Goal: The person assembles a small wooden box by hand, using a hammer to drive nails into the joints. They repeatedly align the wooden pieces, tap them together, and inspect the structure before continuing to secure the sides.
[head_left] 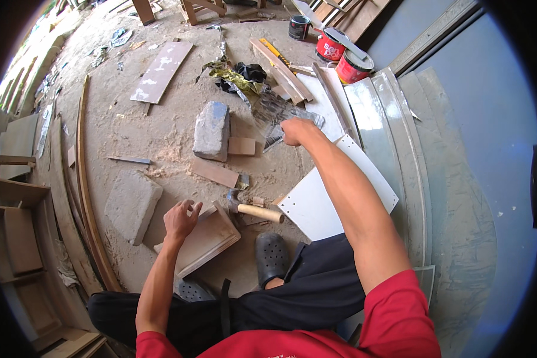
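The wooden piece point(207, 237), a light brown assembly of flat boards, lies on the dusty ground just in front of the person's knees, and the left hand point(180, 219) rests on its upper left edge with the fingers curled loosely over it, the thumb spread a little apart. Just to the right of it, a hammer point(253, 209) with a pale wooden handle lies on the ground, its dark head pointing toward the boards. The right hand point(296, 130) is stretched well forward, fingers bunched narrow around the edge of a crinkled clear plastic sheet point(274, 110); whether it truly grips the sheet I cannot tell. Under the right forearm lies a white panel point(316, 206) with small holes near its edge. Between the two hands stands a grey stone block point(212, 130), with a small wooden offcut point(241, 145) beside it and a flat wooden strip point(215, 172) lying nearer the person. A second, flatter stone slab point(131, 204) lies to the left of the left hand. A dark clog point(271, 256) shows on the person's foot below the hammer. Farther off, near the top right, two red paint cans point(342, 55) stand by a small dark tin point(299, 27), and a long board point(161, 70) lies in the sawdust at upper left.
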Demonstrator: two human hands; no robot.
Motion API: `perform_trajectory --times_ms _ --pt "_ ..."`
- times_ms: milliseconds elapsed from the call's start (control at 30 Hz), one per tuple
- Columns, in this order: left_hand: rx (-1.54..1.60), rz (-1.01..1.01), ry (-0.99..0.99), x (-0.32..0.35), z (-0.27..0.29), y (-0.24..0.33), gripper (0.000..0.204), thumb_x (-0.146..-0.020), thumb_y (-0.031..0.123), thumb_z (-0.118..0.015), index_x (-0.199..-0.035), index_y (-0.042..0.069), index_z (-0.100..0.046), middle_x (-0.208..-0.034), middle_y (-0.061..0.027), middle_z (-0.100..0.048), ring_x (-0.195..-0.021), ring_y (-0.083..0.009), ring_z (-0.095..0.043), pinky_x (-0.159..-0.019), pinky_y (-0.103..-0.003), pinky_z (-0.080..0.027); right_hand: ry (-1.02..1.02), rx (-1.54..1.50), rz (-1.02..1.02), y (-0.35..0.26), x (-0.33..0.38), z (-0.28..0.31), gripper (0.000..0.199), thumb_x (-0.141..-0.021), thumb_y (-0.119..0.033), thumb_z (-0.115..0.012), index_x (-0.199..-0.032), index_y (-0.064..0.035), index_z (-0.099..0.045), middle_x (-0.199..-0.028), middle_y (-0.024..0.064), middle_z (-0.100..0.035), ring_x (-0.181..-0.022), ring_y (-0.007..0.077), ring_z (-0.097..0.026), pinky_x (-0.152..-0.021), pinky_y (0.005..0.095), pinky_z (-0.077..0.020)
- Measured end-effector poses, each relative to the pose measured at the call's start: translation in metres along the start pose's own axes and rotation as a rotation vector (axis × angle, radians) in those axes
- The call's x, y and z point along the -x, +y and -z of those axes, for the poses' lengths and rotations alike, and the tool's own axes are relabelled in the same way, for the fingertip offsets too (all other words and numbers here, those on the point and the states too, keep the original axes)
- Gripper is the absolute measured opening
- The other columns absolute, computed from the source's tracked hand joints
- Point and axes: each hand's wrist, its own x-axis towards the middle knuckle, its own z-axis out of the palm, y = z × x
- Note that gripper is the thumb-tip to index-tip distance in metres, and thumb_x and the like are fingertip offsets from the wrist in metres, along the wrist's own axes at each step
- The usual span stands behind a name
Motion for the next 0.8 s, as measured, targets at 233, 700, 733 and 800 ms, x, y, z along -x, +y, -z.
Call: perform_trajectory --times_ms 233,700,733,800 --pt "0.043 0.021 -0.013 0.001 -0.006 -0.008 0.029 -0.092 0.038 -0.068 -0.100 0.011 -0.073 -0.092 -0.0077 -0.074 -0.080 -0.0282 -0.071 -0.070 -0.041 -0.054 -0.005 -0.027 0.003 0.003 -0.009 -0.006 0.035 -0.082 -0.007 -0.060 -0.115 -0.0073 -0.073 -0.121 0.0169 -0.071 -0.113 0.0319 -0.068 -0.091 0.0445 -0.0569" --pt "0.074 -0.046 -0.032 -0.086 -0.002 0.025 0.053 -0.090 0.041 -0.069 -0.134 0.013 -0.057 -0.135 -0.0125 -0.060 -0.118 -0.0327 -0.060 -0.095 -0.042 -0.050 0.101 -0.165 -0.077 0.080 -0.039 -0.002 0.039 -0.087 -0.016 -0.056 -0.124 -0.0085 -0.066 -0.122 0.0224 -0.068 -0.115 0.0371 -0.065 -0.100 0.0436 -0.0503" --pt "0.076 -0.053 -0.066 -0.103 -0.005 0.029 0.065 -0.090 0.043 -0.069 -0.144 0.013 -0.050 -0.146 -0.0165 -0.053 -0.130 -0.0360 -0.054 -0.104 -0.043 -0.046 0.096 -0.174 -0.085 0.082 -0.039 -0.002 0.039 -0.087 -0.017 -0.057 -0.124 -0.0082 -0.066 -0.121 0.0225 -0.068 -0.115 0.0371 -0.065 -0.100 0.0434 -0.0503" --pt "-0.035 -0.037 -0.111 -0.135 -0.011 0.048 0.079 -0.090 0.047 -0.068 -0.152 0.008 -0.039 -0.153 -0.0246 -0.041 -0.139 -0.0411 -0.044 -0.112 -0.043 -0.040 0.096 -0.185 -0.096 0.090 -0.046 -0.007 0.039 -0.087 -0.017 -0.057 -0.123 -0.0074 -0.066 -0.121 0.0229 -0.068 -0.115 0.0380 -0.065 -0.100 0.0450 -0.0509"
